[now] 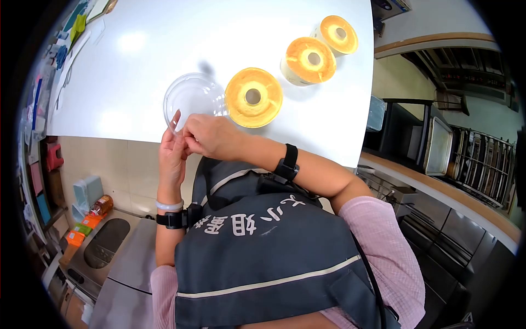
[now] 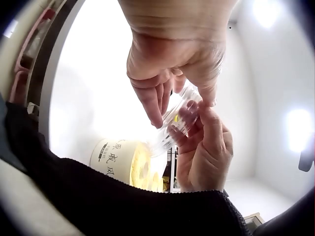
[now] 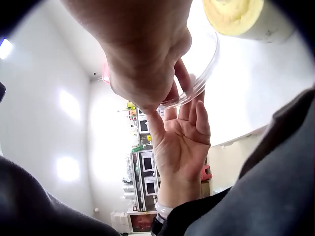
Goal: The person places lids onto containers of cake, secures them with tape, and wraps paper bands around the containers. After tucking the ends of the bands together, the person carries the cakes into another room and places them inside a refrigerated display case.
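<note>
Early on, prob.: clear plastic lid (image 1: pixel 193 98) at near table (image 1: pixel 137 49) edge, just left of 1st cake (image 1: pixel 253 97), rim pinched btw. fingers of left hand (image 1: pixel 171 153) & right hand (image 1: pixel 211 136); all 3 cakes (image 1: pixel 308 59) bare, none lidded yet.

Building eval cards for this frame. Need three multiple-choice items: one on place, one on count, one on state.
1. Where is the clear lid?
A) at the near edge of the white table, left of the nearest cake
B) on top of a cake
C) on the floor

2. How many ring cakes are on the table?
A) two
B) three
C) five

3. How is the lid held?
A) it lies untouched
B) by the left hand and right hand together, at its rim
C) by the right hand only

1 A: the head view shows it beside that cake.
2 B: three stand in a diagonal row.
3 B: both wrist views show fingers of both hands on the rim.
</note>
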Tool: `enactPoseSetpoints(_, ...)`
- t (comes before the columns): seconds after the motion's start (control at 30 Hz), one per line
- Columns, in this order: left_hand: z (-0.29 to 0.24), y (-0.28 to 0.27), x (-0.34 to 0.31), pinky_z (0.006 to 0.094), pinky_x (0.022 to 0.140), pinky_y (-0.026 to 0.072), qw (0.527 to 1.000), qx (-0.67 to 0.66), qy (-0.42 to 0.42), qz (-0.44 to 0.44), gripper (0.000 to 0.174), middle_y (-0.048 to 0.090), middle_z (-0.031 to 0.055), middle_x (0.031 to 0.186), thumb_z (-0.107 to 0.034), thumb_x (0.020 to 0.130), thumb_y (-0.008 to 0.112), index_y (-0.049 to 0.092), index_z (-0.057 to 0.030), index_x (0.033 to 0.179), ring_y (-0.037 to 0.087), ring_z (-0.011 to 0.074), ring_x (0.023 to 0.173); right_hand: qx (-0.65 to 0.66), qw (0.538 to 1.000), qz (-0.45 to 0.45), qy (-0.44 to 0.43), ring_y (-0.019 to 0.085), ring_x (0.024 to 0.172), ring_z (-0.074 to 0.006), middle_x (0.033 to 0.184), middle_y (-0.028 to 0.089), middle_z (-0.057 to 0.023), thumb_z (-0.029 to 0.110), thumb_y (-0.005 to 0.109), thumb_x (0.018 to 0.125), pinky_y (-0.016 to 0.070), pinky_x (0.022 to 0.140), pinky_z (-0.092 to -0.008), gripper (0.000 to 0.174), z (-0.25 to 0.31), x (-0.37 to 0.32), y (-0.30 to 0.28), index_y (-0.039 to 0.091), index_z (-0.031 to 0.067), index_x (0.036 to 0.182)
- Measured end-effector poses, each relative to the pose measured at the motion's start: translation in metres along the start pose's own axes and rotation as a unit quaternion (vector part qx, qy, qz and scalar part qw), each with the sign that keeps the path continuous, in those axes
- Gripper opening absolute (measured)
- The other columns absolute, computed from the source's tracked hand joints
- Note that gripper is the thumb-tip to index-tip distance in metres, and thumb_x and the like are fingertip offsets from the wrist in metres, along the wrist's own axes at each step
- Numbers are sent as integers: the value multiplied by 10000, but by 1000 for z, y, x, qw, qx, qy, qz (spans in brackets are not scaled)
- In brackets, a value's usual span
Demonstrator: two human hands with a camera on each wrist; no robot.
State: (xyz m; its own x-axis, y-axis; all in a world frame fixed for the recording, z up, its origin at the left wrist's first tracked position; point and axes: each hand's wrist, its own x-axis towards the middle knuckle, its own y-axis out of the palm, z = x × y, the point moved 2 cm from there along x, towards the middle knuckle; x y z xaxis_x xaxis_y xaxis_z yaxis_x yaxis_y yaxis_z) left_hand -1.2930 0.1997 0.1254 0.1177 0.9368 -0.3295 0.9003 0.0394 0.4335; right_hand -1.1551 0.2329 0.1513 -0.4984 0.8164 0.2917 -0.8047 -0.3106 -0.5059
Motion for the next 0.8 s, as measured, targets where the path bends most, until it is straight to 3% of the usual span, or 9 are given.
enactPoseSetpoints(0.17, -9, 15, 14, 266, 822, 471, 995, 91, 34, 14, 579, 553, 130, 1139, -184, 876, 536, 263, -30, 1362, 563, 167, 1000, 15, 1000, -9, 4, 561, 732, -262, 787, 531, -96, 165, 562, 778, 471, 597, -362, 116, 0, 0, -29, 513, 61, 777)
enactPoseSetpoints(0.23, -13, 18, 21, 265, 823, 471, 988, 130, 85, 4, 594, 551, 157, 1144, -124, 849, 540, 257, -20, 1362, 564, 182, 1005, 22, 1000, -13, -6, 559, 726, -257, 784, 529, -92, 154, 564, 777, 469, 594, -356, 107, 0, 2, -38, 510, 63, 776)
enactPoseSetpoints(0.33, -20, 23, 24, 266, 826, 471, 992, 100, 77, 27, 598, 542, 183, 1154, -79, 831, 530, 258, -15, 1359, 560, 195, 1018, 42, 999, -20, -21, 555, 715, -250, 779, 529, -85, 141, 561, 778, 467, 593, -347, 94, 0, 4, -41, 506, 64, 778)
enactPoseSetpoints(0.47, -23, 28, 24, 275, 834, 470, 993, 98, 69, 24, 599, 533, 195, 1164, -92, 832, 536, 258, -10, 1357, 556, 204, 1026, 90, 995, -29, -17, 552, 643, -242, 815, 551, -73, 85, 572, 772, 453, 541, -314, 93, -2, 9, -50, 488, 67, 808)
enactPoseSetpoints(0.63, -30, 31, 22, 305, 860, 463, 977, 161, 132, 39, 631, 523, 216, 1174, -140, 822, 573, 259, 10, 1349, 546, 221, 1048, 74, 994, -42, -66, 563, 639, -243, 808, 552, -72, 78, 579, 763, 453, 531, -314, 96, 2, 8, -47, 492, 64, 803)
enactPoseSetpoints(0.7, -33, 32, 22, 312, 886, 449, 979, 163, 119, 35, 646, 519, 223, 1177, -147, 813, 587, 259, 28, 1342, 537, 225, 1066, 46, 998, -2, -30, 567, 737, -246, 813, 555, -68, 127, 559, 777, 473, 600, -337, 89, -1, 8, -44, 505, 57, 786)
enactPoseSetpoints(0.8, -36, 26, 21, 323, 897, 447, 979, 159, 123, 43, 622, 453, 251, 1238, -35, 803, 549, 242, 55, 1337, 485, 276, 1143, 38, 999, 1, -23, 566, 743, -246, 823, 555, -70, 129, 560, 777, 473, 596, -340, 96, 1, 9, -42, 501, 54, 784)
